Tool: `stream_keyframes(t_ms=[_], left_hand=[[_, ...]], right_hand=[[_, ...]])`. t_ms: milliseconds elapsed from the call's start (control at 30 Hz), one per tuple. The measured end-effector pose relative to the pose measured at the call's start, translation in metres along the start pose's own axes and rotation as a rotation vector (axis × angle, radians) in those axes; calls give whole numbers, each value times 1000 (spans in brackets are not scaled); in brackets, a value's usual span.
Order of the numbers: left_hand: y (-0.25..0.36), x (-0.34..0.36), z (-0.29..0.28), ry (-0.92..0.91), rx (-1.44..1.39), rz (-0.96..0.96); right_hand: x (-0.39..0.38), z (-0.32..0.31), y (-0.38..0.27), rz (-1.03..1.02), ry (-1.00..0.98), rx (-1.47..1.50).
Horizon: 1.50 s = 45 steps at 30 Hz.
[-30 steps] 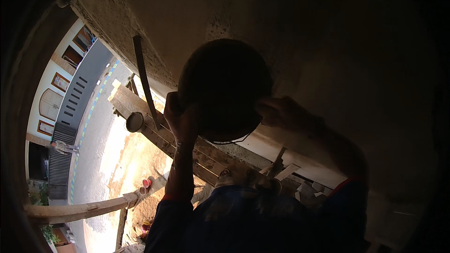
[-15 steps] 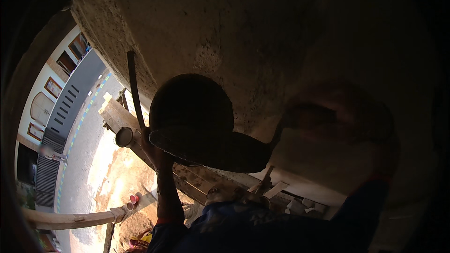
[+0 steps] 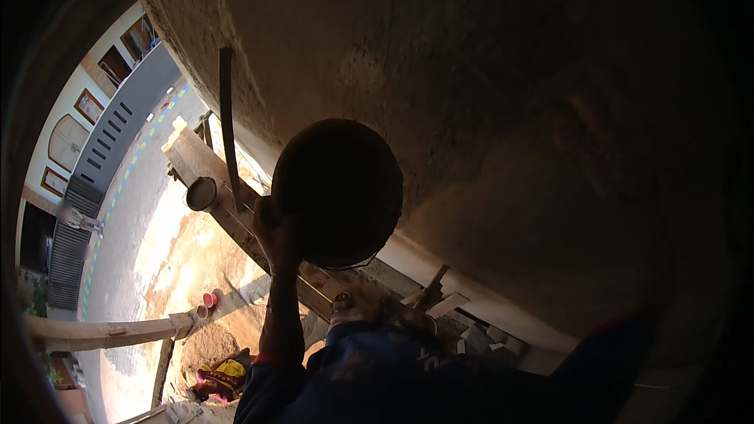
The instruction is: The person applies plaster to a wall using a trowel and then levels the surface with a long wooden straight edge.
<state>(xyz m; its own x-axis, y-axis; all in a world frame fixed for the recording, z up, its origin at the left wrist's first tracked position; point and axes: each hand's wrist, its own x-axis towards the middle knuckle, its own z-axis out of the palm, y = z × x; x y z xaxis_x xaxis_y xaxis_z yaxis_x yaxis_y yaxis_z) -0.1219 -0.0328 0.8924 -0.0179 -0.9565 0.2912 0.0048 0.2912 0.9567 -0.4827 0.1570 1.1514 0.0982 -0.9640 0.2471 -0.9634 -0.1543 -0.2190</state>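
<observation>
A round dark bucket [image 3: 338, 192] is held up in front of the wall, and a thin wire handle shows at its lower edge. At its left side my left hand [image 3: 273, 232] grips the rim; shadow hides what is inside. My right hand [image 3: 593, 137] is raised far to the right, close to the rough plastered wall [image 3: 345, 47]. Deep shadow and blur hide its fingers and anything in them. Beyond the bucket's left side stands a long narrow strip [image 3: 228, 122], its lower end near my left hand.
Below run scaffold planks [image 3: 236, 224], with a small pail [image 3: 202, 194] on them and my foot [image 3: 342, 302] near. A wooden pole [image 3: 110, 331] crosses at lower left. A person in yellow and red [image 3: 224, 377] is below; another [image 3: 78, 220] stands by the street gate.
My right hand has moved up and right, away from the bucket. A dark flat shape that lay across the bucket's lower edge is gone from there. The bucket sits slightly farther right.
</observation>
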Motion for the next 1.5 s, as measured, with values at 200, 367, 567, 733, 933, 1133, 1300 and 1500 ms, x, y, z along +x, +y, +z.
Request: stream_keyframes(t_ms=[200, 367, 567, 733, 933, 1133, 1300, 1500], left_hand=[[2, -11, 21, 76, 128, 9], [2, -15, 34, 212, 222, 167], [4, -16, 35, 219, 40, 206], [10, -4, 24, 131, 93, 193], [25, 28, 10, 88, 125, 343], [36, 56, -12, 71, 135, 209], [41, 47, -4, 24, 116, 243], [37, 52, -4, -6, 99, 222]], right_hand=[[2, 147, -35, 247, -468, 468], [19, 219, -74, 791, -476, 1415], [58, 281, -106, 722, -157, 1784], [95, 297, -123, 729, 67, 1732], [117, 310, -113, 59, 190, 561], [98, 238, -91, -611, 296, -313], [105, 208, -79, -282, 197, -549], [88, 232, -80, -85, -335, -322]])
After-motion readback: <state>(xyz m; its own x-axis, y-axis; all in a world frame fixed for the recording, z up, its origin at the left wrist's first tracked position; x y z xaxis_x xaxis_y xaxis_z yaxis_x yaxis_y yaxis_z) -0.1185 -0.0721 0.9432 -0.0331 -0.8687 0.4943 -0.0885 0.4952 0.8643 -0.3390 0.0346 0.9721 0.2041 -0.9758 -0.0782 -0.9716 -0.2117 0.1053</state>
